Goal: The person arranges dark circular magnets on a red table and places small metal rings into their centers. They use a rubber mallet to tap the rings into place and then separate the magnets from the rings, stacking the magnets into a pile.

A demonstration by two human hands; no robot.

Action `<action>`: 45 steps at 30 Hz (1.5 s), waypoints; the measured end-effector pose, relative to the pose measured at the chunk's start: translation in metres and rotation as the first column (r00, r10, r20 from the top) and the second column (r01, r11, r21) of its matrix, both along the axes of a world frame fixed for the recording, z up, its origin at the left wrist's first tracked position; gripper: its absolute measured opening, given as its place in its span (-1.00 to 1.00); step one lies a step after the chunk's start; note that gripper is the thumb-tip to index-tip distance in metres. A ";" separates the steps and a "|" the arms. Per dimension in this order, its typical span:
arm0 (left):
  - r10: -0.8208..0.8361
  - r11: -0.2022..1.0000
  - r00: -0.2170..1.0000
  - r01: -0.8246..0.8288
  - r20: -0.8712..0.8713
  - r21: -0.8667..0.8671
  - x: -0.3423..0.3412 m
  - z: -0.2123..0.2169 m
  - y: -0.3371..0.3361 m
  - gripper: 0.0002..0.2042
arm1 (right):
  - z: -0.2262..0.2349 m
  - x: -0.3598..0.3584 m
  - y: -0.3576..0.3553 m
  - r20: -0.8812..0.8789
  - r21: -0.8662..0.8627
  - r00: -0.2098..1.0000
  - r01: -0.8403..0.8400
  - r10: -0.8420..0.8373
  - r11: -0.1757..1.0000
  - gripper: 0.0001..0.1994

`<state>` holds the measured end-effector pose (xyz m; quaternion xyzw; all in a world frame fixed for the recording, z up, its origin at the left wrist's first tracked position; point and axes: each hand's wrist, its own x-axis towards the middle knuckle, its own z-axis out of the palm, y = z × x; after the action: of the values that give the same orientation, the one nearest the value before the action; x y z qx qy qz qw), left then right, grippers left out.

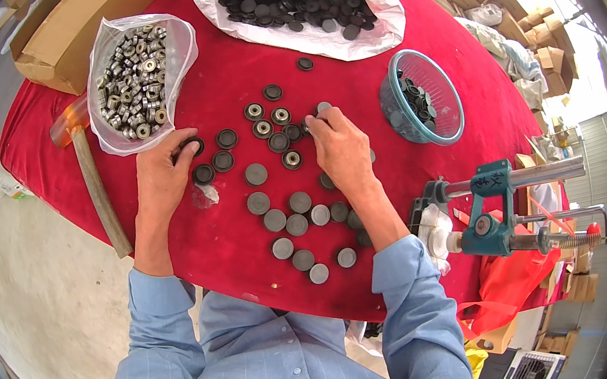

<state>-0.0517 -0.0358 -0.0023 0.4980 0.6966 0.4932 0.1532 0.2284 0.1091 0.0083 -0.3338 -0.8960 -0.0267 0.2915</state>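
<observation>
Over the red cloth, my left hand (161,173) pinches the edge of a black round cap (196,145). Other hollow black caps (223,161) lie beside it. My right hand (344,150) has its fingers closed around a dark cap (305,127), partly hidden by them; a grey disc (324,107) shows at the fingertips. Left of that hand, several black caps have a metal bearing (281,116) seated inside. Nearer my body lie several grey round caps (296,225), flat face up.
A plastic bag of bearings (182,68) stands back left near a cardboard box (84,38) and a wooden stick (99,192). Behind is a white sack (389,20) of black discs. On the right are a blue basket (395,121) with caps and a green hand press (497,207).
</observation>
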 end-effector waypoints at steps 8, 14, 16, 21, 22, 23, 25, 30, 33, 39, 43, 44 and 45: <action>0.043 0.999 0.998 -0.043 0.041 -0.014 0.004 0.000 0.001 -0.77 | 0.007 0.007 -0.022 0.188 0.001 0.982 0.029 -0.029 1.000 -0.68; -0.061 0.984 0.998 0.057 0.016 0.170 0.018 0.015 0.004 -0.79 | 0.027 0.000 -0.015 0.148 -0.005 0.989 0.026 -0.025 1.000 -0.70; -0.098 0.975 0.995 0.102 -0.029 0.199 0.024 0.020 0.004 -0.79 | 0.031 -0.010 -0.018 0.123 -0.076 0.992 0.036 -0.027 0.996 -0.70; -0.211 0.952 0.962 0.242 -0.171 0.188 0.044 0.031 0.025 -0.78 | 0.022 -0.022 -0.017 0.167 -0.136 0.986 0.051 -0.028 0.989 -0.73; -0.230 0.947 0.955 0.264 -0.188 0.180 0.049 0.031 0.031 -0.78 | 0.020 -0.023 -0.017 0.139 -0.117 0.990 0.047 -0.030 0.992 -0.76; -0.254 0.951 0.947 0.282 -0.194 0.131 0.053 0.032 0.038 -0.79 | 0.019 -0.023 -0.017 0.113 -0.145 0.993 0.061 -0.045 0.987 -0.75; -0.252 0.941 0.909 0.310 -0.331 0.134 0.052 0.021 0.051 -0.80 | 0.023 -0.026 -0.016 0.059 -0.201 0.996 0.081 -0.070 0.976 -0.72; -0.282 0.924 0.814 0.373 -0.507 0.086 0.055 0.013 0.064 -0.76 | 0.029 -0.015 -0.017 -0.141 -0.452 0.988 -0.009 -0.062 0.892 -0.74; -0.298 0.918 0.800 0.390 -0.521 0.074 0.054 0.006 0.064 -0.77 | 0.033 -0.010 -0.031 -0.178 -0.415 0.982 -0.019 -0.061 0.909 -0.77; -0.266 0.909 0.803 0.393 -0.534 0.138 0.053 0.001 0.070 -0.81 | 0.028 -0.005 -0.051 -0.151 -0.340 0.988 -0.008 -0.046 0.941 -0.82; -0.297 0.926 0.740 0.376 -0.604 0.006 0.059 0.007 0.062 -0.75 | 0.022 -0.008 -0.054 -0.147 -0.265 0.989 -0.031 -0.009 0.964 -0.84; -0.289 0.929 0.716 0.371 -0.635 -0.005 0.060 0.007 0.060 -0.74 | 0.020 -0.008 -0.054 -0.135 -0.263 0.991 -0.026 -0.010 0.964 -0.85; -0.281 0.931 0.692 0.364 -0.665 -0.014 0.060 0.007 0.058 -0.73 | 0.018 -0.008 -0.055 -0.124 -0.260 0.992 -0.022 -0.011 0.965 -0.85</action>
<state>0.0087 0.0225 0.0051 0.7616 0.5765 0.2922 -0.0469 0.2203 0.0537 0.0267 -0.3677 -0.8728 0.1132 0.3003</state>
